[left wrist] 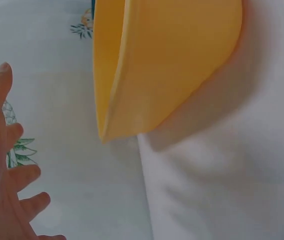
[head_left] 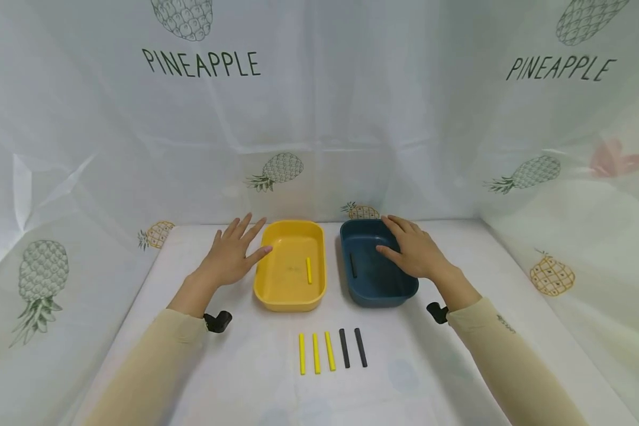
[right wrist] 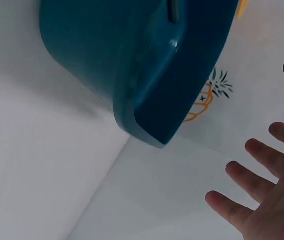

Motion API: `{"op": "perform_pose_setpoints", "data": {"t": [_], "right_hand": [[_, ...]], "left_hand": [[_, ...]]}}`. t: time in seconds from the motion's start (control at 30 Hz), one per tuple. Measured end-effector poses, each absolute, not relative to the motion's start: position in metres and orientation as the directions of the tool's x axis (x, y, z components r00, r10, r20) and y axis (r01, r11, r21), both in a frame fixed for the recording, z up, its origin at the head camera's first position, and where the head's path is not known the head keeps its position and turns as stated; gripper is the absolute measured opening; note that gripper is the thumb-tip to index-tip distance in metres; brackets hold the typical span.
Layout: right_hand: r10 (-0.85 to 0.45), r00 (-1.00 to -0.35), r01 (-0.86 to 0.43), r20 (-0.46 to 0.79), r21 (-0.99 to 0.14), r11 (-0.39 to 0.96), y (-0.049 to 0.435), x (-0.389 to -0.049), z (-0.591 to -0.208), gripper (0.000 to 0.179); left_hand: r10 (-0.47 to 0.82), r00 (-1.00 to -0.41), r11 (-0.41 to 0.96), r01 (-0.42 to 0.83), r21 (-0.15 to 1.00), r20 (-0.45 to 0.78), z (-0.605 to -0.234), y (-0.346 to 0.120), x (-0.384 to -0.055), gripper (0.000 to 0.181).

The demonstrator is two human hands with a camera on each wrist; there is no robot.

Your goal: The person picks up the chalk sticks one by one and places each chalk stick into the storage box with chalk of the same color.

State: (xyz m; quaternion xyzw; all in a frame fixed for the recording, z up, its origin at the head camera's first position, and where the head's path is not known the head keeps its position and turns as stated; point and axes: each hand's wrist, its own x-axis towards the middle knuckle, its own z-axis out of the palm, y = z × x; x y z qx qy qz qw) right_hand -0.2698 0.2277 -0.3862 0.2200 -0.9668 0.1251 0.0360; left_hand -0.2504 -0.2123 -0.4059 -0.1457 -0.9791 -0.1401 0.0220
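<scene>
My left hand (head_left: 233,253), fingers spread and holding nothing, hovers by the left side of a yellow plastic bin (head_left: 289,306). A gap separates that hand (left wrist: 1,165) from the yellow bin (left wrist: 182,60) in the left wrist view. Inside the bin lies one thin yellow stick (head_left: 309,270). Over the right part of a dark blue bin (head_left: 383,300) is my right hand (head_left: 418,251), also with fingers extended and nothing in them. One black stick (head_left: 353,265) lies in the blue bin, near its left wall. The right wrist view shows the hand (right wrist: 269,185) apart from the blue bin (right wrist: 86,45).
In front of the bins, three yellow sticks (head_left: 316,354) and two black sticks (head_left: 360,347) lie side by side on the white tabletop (head_left: 255,378). A pineapple-printed sheet (head_left: 319,106) hangs behind and along the sides.
</scene>
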Motion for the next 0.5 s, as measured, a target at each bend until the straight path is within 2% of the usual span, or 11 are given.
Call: {"op": "perform_pose_setpoints", "data": {"t": [0.27, 0.5], "right_hand": [[-0.431, -0.888, -0.460, 0.163, -0.256, 0.850, 0.225, -0.260, -0.398, 0.079], [-0.438, -0.874, -0.484, 0.212, -0.283, 0.828, 0.227, -0.250, -0.404, 0.077]], "left_hand": [[0.255, -0.962, 0.890, 0.271, 0.366, 0.092, -0.424, -0.213, -0.239, 0.079], [0.212, -0.972, 0.834, 0.233, 0.500, 0.100, -0.433, -0.211, -0.226, 0.074]]}}
